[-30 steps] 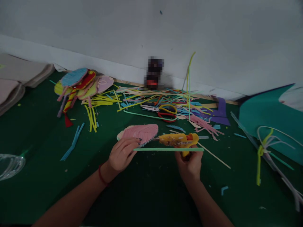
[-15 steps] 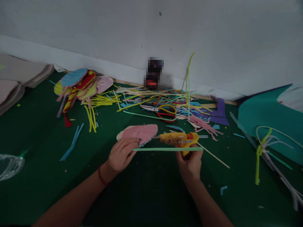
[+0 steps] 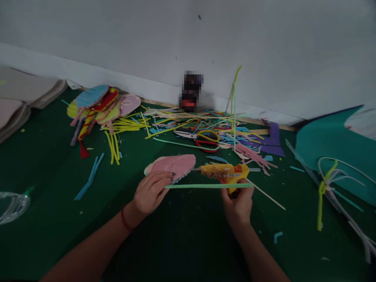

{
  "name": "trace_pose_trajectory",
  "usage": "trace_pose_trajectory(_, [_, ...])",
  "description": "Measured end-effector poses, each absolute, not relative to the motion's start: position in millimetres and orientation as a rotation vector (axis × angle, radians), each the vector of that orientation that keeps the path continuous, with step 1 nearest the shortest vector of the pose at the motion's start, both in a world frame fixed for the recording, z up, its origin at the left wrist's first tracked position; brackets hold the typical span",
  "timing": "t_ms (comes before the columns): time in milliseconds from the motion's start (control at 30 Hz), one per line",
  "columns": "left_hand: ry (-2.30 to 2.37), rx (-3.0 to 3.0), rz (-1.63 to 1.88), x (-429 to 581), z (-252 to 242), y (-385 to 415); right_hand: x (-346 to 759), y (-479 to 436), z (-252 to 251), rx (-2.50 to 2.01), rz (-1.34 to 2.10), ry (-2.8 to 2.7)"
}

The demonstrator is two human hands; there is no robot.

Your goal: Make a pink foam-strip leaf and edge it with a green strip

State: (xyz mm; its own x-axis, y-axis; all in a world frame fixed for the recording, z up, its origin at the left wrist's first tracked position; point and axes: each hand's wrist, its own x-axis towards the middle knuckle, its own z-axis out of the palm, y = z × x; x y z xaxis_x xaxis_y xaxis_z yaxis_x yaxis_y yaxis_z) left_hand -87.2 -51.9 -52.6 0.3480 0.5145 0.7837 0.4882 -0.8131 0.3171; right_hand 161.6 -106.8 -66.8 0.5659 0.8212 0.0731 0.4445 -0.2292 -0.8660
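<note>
My left hand (image 3: 152, 191) is closed on the lower left edge of a pink ridged oval piece (image 3: 176, 164), which has a pale rim and bluish bits along its lower edge. My right hand (image 3: 238, 201) wraps around the handle of a yellow hot glue gun (image 3: 221, 171). Its metal nozzle points left, close to the right edge of the pink piece, and a clear glue stick (image 3: 255, 170) juts from its back. A light green strip (image 3: 202, 186) stretches level between both hands, one end at my left fingers and the other across my right hand.
Scissors (image 3: 208, 140) lie open before a heap of coloured strips (image 3: 176, 121) by the wall. Finished-looking colourful oval pieces (image 3: 91, 96) are stacked at the back left. A clear plastic object (image 3: 13, 207) sits at the left edge, a teal sheet (image 3: 320, 133) at the right.
My right hand and the glue gun have shifted slightly right, so the nozzle sits a little farther from the pink piece. My left hand has barely moved.
</note>
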Motion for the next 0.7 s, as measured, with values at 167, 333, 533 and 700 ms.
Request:
trace_pose_trajectory(167, [0.954, 2.552, 1.530, -86.9, -53.7, -51.8, 162.4, -106.1, -64.8, -1.877, 0.479, -1.045])
trace_pose_trajectory(333, [0.938, 2.562, 1.536, -87.3, -53.1, -51.8, 162.0, -104.6, -63.4, -1.869, 0.449, -1.073])
trace_pose_trajectory(533, [0.931, 2.552, 1.540, -87.2, -54.4, -51.8, 163.3, -104.6, -64.9, -1.886, 0.442, -1.054])
trace_pose_trajectory(700, [0.957, 2.529, 1.514, -87.7, -55.6, -52.4, 164.7, -104.0, -66.3, -1.916, 0.438, -1.041])
